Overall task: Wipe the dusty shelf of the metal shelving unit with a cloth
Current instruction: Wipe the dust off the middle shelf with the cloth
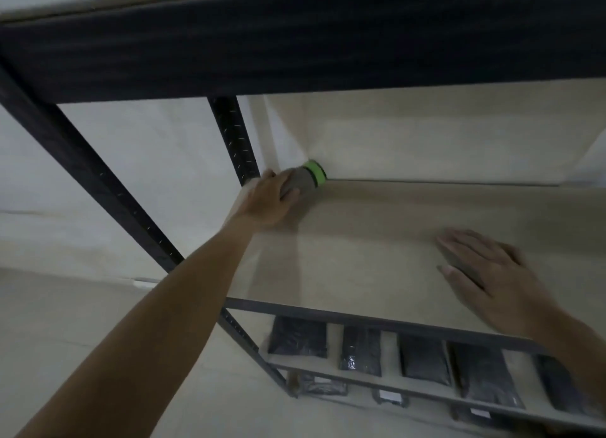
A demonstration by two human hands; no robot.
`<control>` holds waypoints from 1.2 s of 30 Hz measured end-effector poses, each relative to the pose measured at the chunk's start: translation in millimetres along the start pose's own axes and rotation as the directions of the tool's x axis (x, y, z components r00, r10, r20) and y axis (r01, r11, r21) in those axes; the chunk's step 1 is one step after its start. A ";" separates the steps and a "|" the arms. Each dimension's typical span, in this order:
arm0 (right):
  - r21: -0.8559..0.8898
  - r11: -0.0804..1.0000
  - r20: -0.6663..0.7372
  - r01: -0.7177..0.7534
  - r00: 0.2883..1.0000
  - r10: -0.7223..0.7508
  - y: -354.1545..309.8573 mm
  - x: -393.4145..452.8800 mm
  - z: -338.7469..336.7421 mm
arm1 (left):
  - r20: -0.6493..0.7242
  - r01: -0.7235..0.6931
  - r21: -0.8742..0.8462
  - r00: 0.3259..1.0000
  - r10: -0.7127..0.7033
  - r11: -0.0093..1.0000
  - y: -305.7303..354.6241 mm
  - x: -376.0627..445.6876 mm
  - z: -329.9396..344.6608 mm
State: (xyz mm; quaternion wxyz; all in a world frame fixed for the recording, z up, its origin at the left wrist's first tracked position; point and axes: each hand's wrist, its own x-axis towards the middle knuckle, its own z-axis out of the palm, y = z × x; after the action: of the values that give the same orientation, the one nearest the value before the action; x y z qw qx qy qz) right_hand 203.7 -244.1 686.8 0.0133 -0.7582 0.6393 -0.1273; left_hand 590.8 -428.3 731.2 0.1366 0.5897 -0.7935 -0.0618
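Left hand (273,196) is way back in the shelf's (377,241) left rear corner, fingers curled around a grey cloth (303,182) with a green edge, pressing it on the board next to the black upright (234,139). Right hand (488,270) lies flat, fingers spread, near the front right. Dark bags (423,360) sit in a row on the shelf below.

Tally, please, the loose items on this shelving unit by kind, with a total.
Grey cylinder with green end, gripped by left hand: 1
Grey cloth under right hand: 1
Black packets, lower shelf: 5
Total: 7
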 end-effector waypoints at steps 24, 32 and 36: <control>0.018 0.999 0.007 -0.029 1.000 0.029 -2.8 1.2 -2.1 | 0.205 -0.055 0.050 0.978 0.044 0.997 35.3 -47.4 19.2; 0.036 0.999 0.075 -0.008 0.997 0.006 -0.6 -1.9 -8.2 | 0.103 -0.172 0.069 0.981 0.164 0.983 56.4 -107.2 35.1; 0.009 1.000 0.051 0.006 0.999 -0.007 24.6 -12.5 -15.5 | -0.055 0.065 0.034 0.997 -0.063 0.997 49.1 -63.8 25.2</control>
State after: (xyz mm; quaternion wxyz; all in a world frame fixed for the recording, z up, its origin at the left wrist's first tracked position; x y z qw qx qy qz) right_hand 174.8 -234.2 695.0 0.0326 -0.7632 0.6357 -0.1110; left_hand 555.4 -354.5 710.7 0.1453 0.6186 -0.7713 -0.0364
